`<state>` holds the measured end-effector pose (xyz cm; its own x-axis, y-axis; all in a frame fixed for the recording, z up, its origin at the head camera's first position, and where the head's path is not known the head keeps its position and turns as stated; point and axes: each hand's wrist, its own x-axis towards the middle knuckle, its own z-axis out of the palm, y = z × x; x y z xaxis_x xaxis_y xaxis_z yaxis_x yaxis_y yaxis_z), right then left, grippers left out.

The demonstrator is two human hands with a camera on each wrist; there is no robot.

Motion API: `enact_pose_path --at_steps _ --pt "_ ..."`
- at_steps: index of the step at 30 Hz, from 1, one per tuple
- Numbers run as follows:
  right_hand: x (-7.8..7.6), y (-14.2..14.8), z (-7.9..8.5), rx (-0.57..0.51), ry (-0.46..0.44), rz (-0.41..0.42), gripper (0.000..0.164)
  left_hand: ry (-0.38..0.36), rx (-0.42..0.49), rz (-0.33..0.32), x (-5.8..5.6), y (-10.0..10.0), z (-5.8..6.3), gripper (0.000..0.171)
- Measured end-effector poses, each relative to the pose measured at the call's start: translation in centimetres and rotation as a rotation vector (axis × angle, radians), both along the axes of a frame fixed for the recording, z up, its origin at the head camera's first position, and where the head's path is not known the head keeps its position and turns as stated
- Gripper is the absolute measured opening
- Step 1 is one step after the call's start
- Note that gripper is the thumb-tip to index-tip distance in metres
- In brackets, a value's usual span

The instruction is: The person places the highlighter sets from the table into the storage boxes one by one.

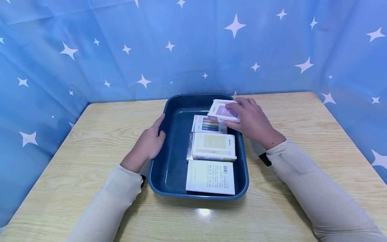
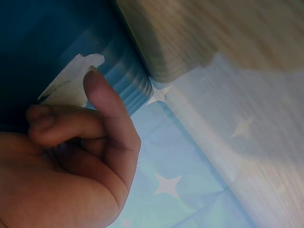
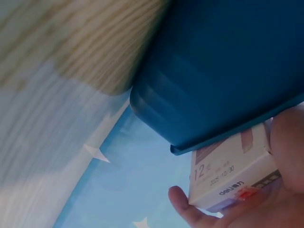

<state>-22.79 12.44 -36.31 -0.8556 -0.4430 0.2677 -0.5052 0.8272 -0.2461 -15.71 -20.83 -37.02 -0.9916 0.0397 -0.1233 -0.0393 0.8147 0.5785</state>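
A dark blue plastic tray (image 1: 169,168) stands on the table with several cardboard boxes along its right side. My right hand (image 1: 251,119) grips a small purple-and-white box (image 1: 216,109), tilted over the tray's far right corner. In the right wrist view that box (image 3: 216,173) shows a printed 12 and overlaps the tray's rim. At the left rim is my left hand (image 1: 149,143), its thumb over the edge and its index finger stretched along it. The left wrist view has its other fingers (image 2: 71,126) curled by the tray's outer wall, near a torn white label (image 2: 71,83).
Inside the tray lie a box picturing coloured sticks (image 1: 210,124), a cream box (image 1: 214,144) stacked over another box (image 1: 189,148), and a white box (image 1: 210,177) with small print and a barcode. Behind the wooden table (image 1: 90,151) hangs a blue star-patterned curtain (image 1: 193,60).
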Motion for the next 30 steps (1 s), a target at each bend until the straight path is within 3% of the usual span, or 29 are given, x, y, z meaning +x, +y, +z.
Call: enact_pose_path --at_steps 7,13,23,30 --pt "-0.04 -0.12 -0.26 -0.092 -0.057 -0.05 0.066 -0.006 -0.001 -0.002 -0.02 0.0 0.08 0.061" --pt "-0.05 -0.21 -0.51 -0.15 -0.032 -0.075 0.067 -0.007 -0.005 -0.002 -0.04 -0.06 0.14 0.062" --pt "0.18 -0.43 -0.33 -0.192 0.03 -0.025 0.066 -0.013 0.002 0.002 -0.07 -0.03 0.06 0.062" --pt "0.27 -0.65 -0.37 -0.19 0.014 -0.013 0.065 -0.011 0.003 0.0 -0.02 -0.08 0.05 0.062"
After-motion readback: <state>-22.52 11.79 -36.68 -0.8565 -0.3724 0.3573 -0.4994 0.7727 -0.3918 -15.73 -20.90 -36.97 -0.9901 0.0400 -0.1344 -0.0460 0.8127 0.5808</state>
